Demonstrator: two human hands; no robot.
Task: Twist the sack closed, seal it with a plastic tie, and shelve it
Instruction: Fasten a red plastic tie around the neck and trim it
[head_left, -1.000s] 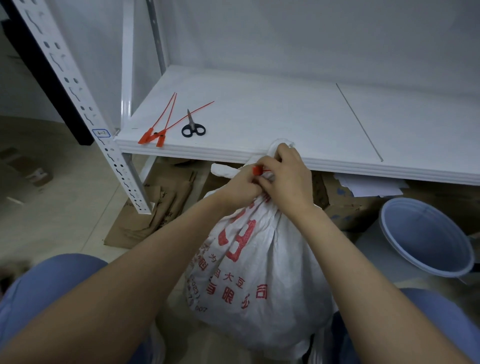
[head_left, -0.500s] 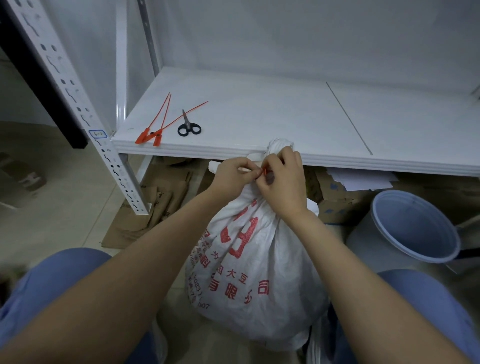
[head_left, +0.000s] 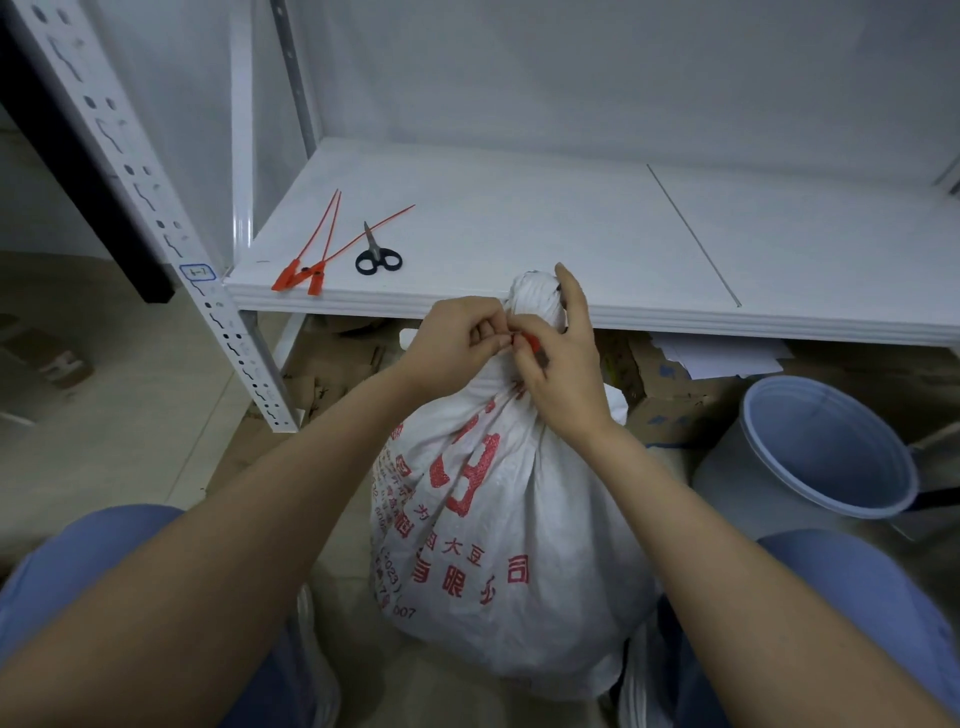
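A white woven sack (head_left: 498, 525) with red print stands on the floor between my knees, its neck twisted into a bunch (head_left: 535, 293) that reaches the shelf edge. A red plastic tie (head_left: 525, 340) wraps the neck; only a short piece shows between my fingers. My left hand (head_left: 457, 338) pinches one end of the tie at the left of the neck. My right hand (head_left: 561, 364) grips the tie and the neck from the right, index finger raised along the bunch. The white shelf (head_left: 597, 244) is just behind the sack.
Spare red ties (head_left: 311, 260) and black scissors (head_left: 376, 254) lie at the shelf's front left corner. A perforated upright post (head_left: 171, 244) stands left. A blue-grey bucket (head_left: 826, 447) sits on the floor right, with flattened cardboard (head_left: 332, 379) under the shelf.
My hands have shifted slightly apart on the tie, and my right index finger has lifted up along the twisted neck. The sack stays where it was.
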